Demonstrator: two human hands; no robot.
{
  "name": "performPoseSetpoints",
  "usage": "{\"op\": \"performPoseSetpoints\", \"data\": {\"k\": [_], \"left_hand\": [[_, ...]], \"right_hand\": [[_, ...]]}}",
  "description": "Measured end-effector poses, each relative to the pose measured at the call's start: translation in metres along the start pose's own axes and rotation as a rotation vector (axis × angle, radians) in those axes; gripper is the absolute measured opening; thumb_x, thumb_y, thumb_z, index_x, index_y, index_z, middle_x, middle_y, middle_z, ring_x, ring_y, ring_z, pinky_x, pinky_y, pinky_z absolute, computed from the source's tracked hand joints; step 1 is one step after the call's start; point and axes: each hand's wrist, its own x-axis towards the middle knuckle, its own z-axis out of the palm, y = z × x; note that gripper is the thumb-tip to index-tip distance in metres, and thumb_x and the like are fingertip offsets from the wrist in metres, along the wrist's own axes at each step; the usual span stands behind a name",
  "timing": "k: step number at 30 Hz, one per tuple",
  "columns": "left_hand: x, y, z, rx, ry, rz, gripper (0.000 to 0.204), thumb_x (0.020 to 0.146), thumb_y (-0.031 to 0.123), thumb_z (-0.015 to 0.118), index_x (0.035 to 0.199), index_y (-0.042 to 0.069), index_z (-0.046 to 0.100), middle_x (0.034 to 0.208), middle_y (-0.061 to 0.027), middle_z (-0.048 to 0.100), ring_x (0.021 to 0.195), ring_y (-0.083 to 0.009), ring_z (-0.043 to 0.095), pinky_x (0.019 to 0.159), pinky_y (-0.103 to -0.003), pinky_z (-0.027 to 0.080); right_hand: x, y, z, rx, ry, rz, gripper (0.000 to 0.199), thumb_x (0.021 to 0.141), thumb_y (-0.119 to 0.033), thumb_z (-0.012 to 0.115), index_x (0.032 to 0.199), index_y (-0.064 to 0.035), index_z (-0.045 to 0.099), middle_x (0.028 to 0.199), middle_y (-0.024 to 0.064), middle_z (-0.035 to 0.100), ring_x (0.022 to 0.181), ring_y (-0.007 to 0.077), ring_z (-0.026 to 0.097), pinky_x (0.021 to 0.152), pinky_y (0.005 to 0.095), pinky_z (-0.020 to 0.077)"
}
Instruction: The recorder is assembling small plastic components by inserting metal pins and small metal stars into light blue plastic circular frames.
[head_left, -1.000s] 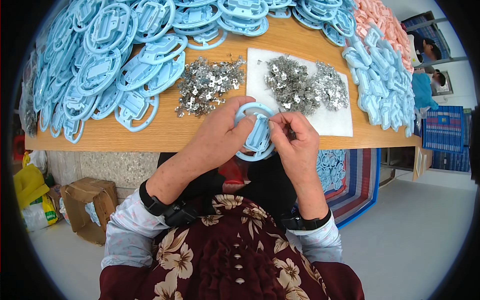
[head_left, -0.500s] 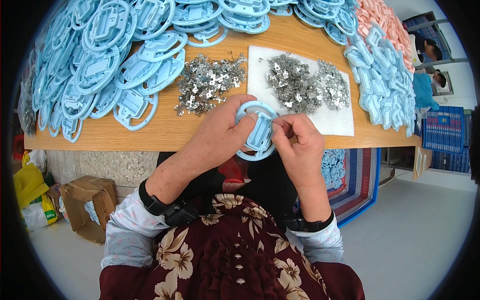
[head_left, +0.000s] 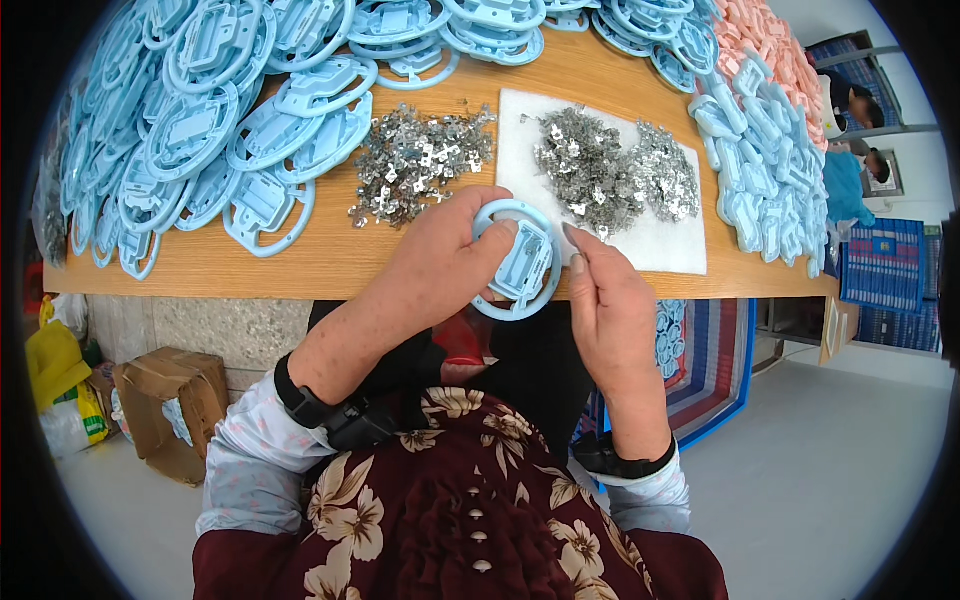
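My left hand (head_left: 445, 258) grips a light-blue plastic steering-wheel-shaped part (head_left: 526, 266) by its left side, thumb laid over the rim. The part is tilted toward me just off the table's front edge, and a rectangular compartment in its middle faces up. To its right, my right hand (head_left: 612, 310) is apart from it, thumb and forefinger separated, with nothing visible between them. Beyond my hands, small silvery metal clips lie in a heap (head_left: 422, 165) on the wood. More metal pieces (head_left: 590, 165) are piled on a white foam sheet (head_left: 518, 135).
Many like blue parts (head_left: 190, 130) are stacked on the left and back of the wooden table (head_left: 330, 235). Narrow blue pieces (head_left: 760, 190) and pink pieces (head_left: 770, 50) are heaped at right. A striped container (head_left: 715, 370) stands below; a cardboard box (head_left: 175, 410) is on the floor.
My right hand has drawn back to the right from the blue part, and its thumb and forefinger have come apart. The left hand keeps its hold.
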Motion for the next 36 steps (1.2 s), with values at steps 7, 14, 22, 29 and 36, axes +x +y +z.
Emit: {"op": "performPoseSetpoints", "data": {"k": [7,14,22,29,36], "left_hand": [[0.000,0.003,0.001,-0.017,-0.004,-0.012,0.038,0.102,0.016,0.053,0.133,-0.005,0.050,0.109,-0.0099,0.066,0.085,-0.0122,0.068,0.064,-0.026,0.061],[0.002,0.000,0.000,0.042,-0.015,-0.007,0.036,0.102,0.018,0.055,0.131,-0.003,0.053,0.108,-0.0080,0.067,0.084,-0.0114,0.068,0.063,-0.026,0.061],[0.002,-0.004,-0.001,0.058,0.002,0.012,0.037,0.102,0.018,0.055,0.131,-0.004,0.053,0.105,-0.0081,0.068,0.080,-0.0102,0.068,0.061,-0.025,0.059],[0.005,-0.010,-0.002,0.068,-0.004,0.066,0.039,0.100,0.017,0.055,0.131,-0.006,0.053,0.106,-0.0103,0.068,0.082,-0.0113,0.068,0.063,-0.026,0.060],[0.001,0.002,-0.003,0.065,-0.013,0.027,0.038,0.100,0.018,0.055,0.129,-0.006,0.055,0.103,-0.0099,0.068,0.080,-0.0113,0.068,0.062,-0.026,0.060]], "right_hand": [[0.002,-0.017,-0.003,0.124,-0.043,0.111,0.014,0.086,-0.008,0.072,0.100,-0.0052,0.070,0.080,0.0120,0.063,0.075,0.0312,0.066,0.066,0.0382,0.0527],[0.028,-0.016,-0.009,-0.206,-0.209,-0.262,0.012,0.081,-0.010,0.073,0.089,-0.0056,0.065,0.076,0.0103,0.058,0.071,0.0304,0.063,0.061,0.0420,0.0507],[0.036,0.002,-0.011,0.036,-0.289,-0.255,0.009,0.084,-0.008,0.070,0.090,-0.0048,0.063,0.078,0.0103,0.062,0.067,0.0278,0.064,0.057,0.0377,0.0493],[0.020,0.013,0.005,0.219,-0.118,-0.009,0.007,0.087,-0.006,0.072,0.091,-0.0037,0.067,0.074,0.0083,0.060,0.061,0.0192,0.057,0.057,0.0305,0.0466],[0.017,0.010,0.013,0.105,-0.036,-0.092,0.011,0.085,-0.006,0.073,0.092,-0.0045,0.065,0.075,0.0100,0.061,0.063,0.0246,0.062,0.057,0.0346,0.0494]]}}
